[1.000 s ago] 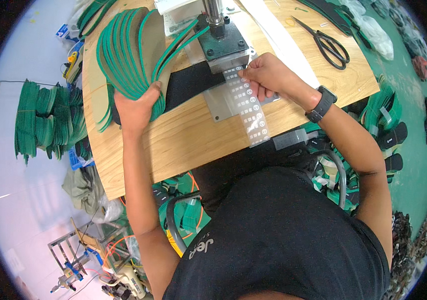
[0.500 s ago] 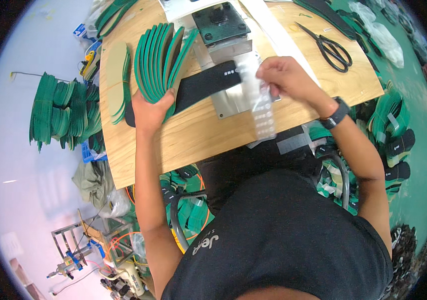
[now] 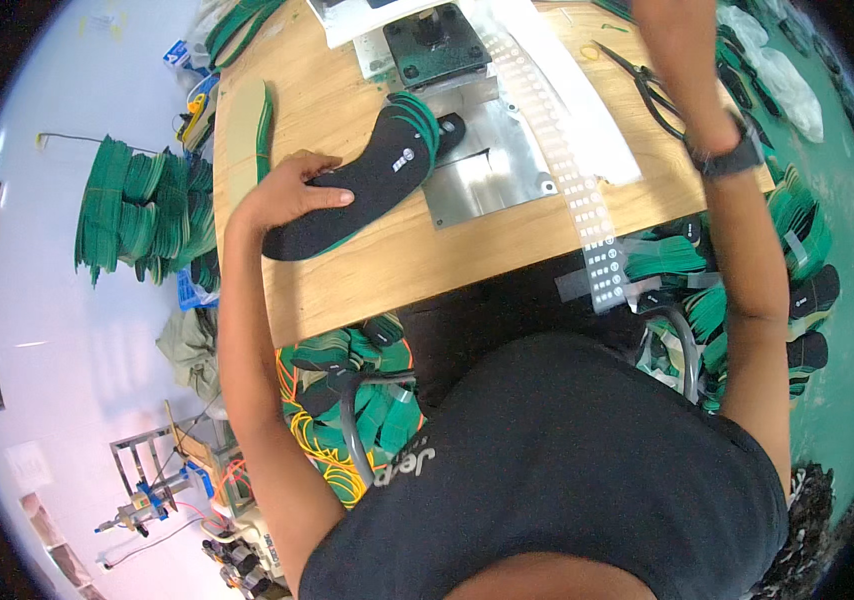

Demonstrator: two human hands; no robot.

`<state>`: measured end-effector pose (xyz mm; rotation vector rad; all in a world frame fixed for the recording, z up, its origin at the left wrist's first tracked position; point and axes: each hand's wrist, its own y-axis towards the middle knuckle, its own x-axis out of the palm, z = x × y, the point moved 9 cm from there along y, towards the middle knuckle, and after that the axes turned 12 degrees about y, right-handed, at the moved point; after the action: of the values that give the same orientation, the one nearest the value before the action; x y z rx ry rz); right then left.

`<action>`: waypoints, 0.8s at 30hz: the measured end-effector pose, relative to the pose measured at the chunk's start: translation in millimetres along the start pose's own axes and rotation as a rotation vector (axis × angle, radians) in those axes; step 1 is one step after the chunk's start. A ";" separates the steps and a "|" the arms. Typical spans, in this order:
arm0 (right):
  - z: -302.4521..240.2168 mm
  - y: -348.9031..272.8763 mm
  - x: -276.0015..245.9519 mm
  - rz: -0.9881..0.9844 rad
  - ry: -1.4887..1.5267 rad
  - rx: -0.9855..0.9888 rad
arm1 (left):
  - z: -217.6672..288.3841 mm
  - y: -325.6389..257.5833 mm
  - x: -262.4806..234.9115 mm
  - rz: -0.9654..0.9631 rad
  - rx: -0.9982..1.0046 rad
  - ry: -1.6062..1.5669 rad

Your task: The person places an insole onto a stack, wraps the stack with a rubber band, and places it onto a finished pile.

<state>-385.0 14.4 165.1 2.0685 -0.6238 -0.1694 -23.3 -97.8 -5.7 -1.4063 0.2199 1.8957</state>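
Observation:
My left hand holds the heel end of a curved stack of black insoles with green undersides, thumb on the top one. The stack's toe end rises beside the stamping press's black plate. Partly under that end, a single black insole lies on the shiny metal base plate. A clear strip with rows of small white prints runs past the base plate and hangs over the table's near edge. My right hand is raised at the top edge, blurred, its fingers out of view.
Black scissors lie on the wooden table below my right forearm. Beige insoles stand at the table's left side. Tall green insole stacks are beyond it. More insole bundles fill the space under the right edge.
The fanned stack in my left hand has come down black side up, over the single insole. My right hand has let go of the clear strip and moved far to the upper right.

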 end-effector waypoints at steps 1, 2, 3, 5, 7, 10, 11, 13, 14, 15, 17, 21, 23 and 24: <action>-8.9 -25.9 12.8 -0.261 -0.083 -0.018 | -2.4 7.9 1.5 -0.049 -0.033 -0.037; -27.3 -53.5 36.7 -0.381 -0.052 0.001 | -0.7 11.7 0.9 -0.077 -0.054 -0.001; -45.0 -82.2 69.8 -0.508 -0.008 0.022 | -1.4 7.1 2.8 -0.101 -0.090 0.031; -60.5 -128.1 108.3 -0.853 0.042 0.027 | 5.6 -9.6 -2.8 0.016 -0.122 -0.024; -81.7 -149.3 134.8 -0.894 -0.006 -0.154 | 15.7 -23.8 -16.6 0.243 -0.112 0.099; -96.1 -148.6 175.4 -0.853 -0.008 -0.314 | 72.3 -62.4 -14.2 0.488 -0.023 0.324; -86.2 -156.6 188.6 -0.934 -0.131 -0.352 | 97.8 -76.3 -15.5 0.540 -0.014 0.424; -69.7 -176.6 198.0 -1.100 -0.268 -0.369 | 106.5 -99.0 -6.5 0.521 -0.021 0.456; -62.1 -185.7 200.7 -1.183 -0.285 -0.350 | 105.3 -107.6 -0.3 0.483 0.109 0.398; -52.8 -195.8 202.1 -1.269 -0.305 -0.326 | 102.8 -115.1 0.2 0.420 0.079 0.417; -49.8 -196.5 199.1 -1.242 -0.260 -0.306 | 82.3 -142.0 -6.0 0.510 0.042 0.305; -67.8 -205.2 207.0 -1.189 -0.221 -0.213 | 18.7 -178.3 11.1 0.580 -0.111 -0.038; -65.2 -209.2 213.8 -1.173 -0.247 -0.145 | 7.0 -174.4 22.8 0.732 -0.095 -0.174; -60.5 -212.9 218.0 -1.164 -0.257 -0.101 | 14.6 -170.1 20.3 0.809 -0.076 -0.081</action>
<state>-98.3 44.5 49.5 2.0784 0.5118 -1.1038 74.3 39.0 30.6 -1.3983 0.7761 2.6182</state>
